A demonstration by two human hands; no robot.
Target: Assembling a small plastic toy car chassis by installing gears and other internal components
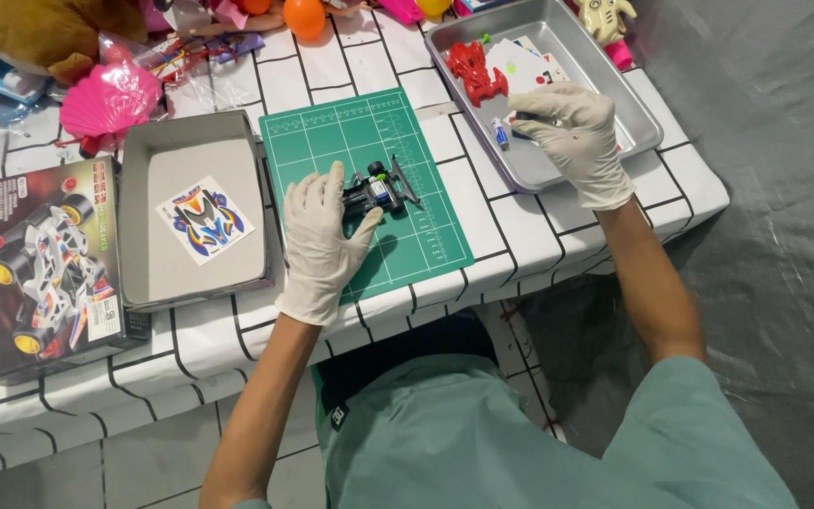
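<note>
- Gloves of white colour cover both hands of the person, who wears a green top and looks down at a table (pixel 558 247) with a white cloth marked by black grid lines.
- The left hand (pixel 324 238) rests on a green cutting mat (pixel 426 226), and its fingers close around one end of a small black toy car chassis (pixel 376 191), gripping it.
- The chassis lies on the mat, near its middle, with the black bumper part pointing to the right.
- The right hand (pixel 569 134) is inside a metal tray (pixel 638 118) at the right side of the table. Its fingers are curled down on a small dark part at the tray floor; I cannot tell if the hand really holds it or only touches it.
- In the same tray there are a red car body shell (pixel 476 71), some white sheets (pixel 520 66) and a small cylinder like a battery (pixel 499 132), which lies just beside the right hand.
- Left of the mat stands an open grey box lid (pixel 143 151) with a colourful sticker sheet (pixel 205 220) inside.
- Further left lies the kit box (pixel 44 273) with a picture of a racing car on it.
- At the far edge of the table I see a pink fan (pixel 108 99), an orange ball (pixel 304 17) and a brown plush toy (pixel 49 28).
</note>
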